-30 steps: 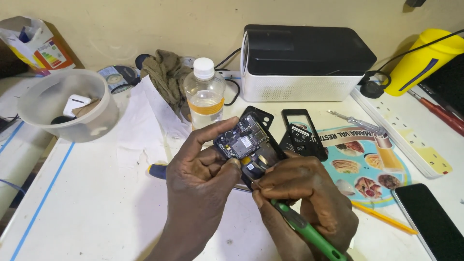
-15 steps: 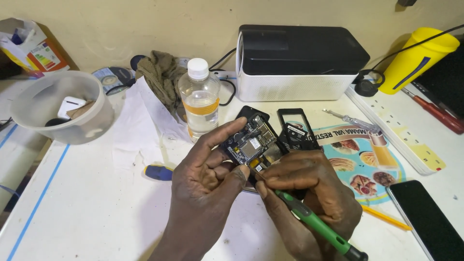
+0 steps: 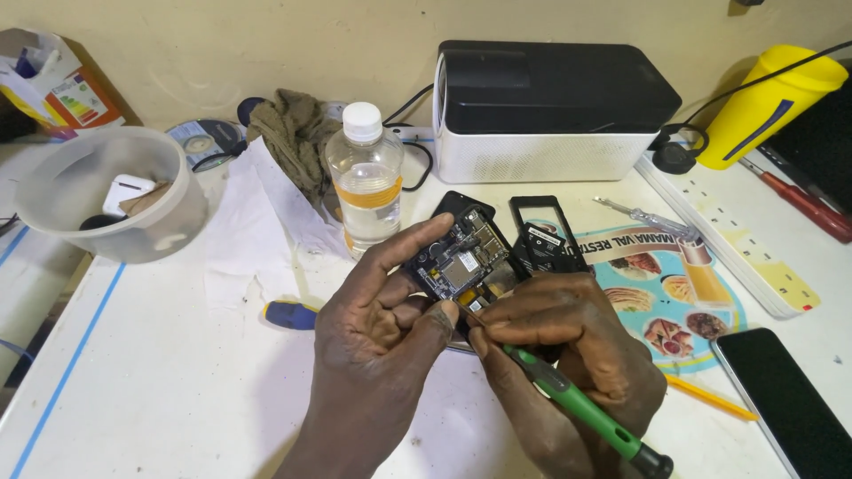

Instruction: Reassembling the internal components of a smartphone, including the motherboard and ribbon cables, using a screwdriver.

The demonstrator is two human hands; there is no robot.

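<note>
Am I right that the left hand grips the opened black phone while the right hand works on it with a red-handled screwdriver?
Not quite: the head view shows a green-handled screwdriver, not red. The left hand does grip the opened black phone, and the right hand works on it.

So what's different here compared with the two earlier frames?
Very little. The left hand still holds the opened phone, and the right hand keeps the green screwdriver at its lower edge. The camera view drifted slightly. The bottle, bowl and black-and-white box stayed put.
</note>
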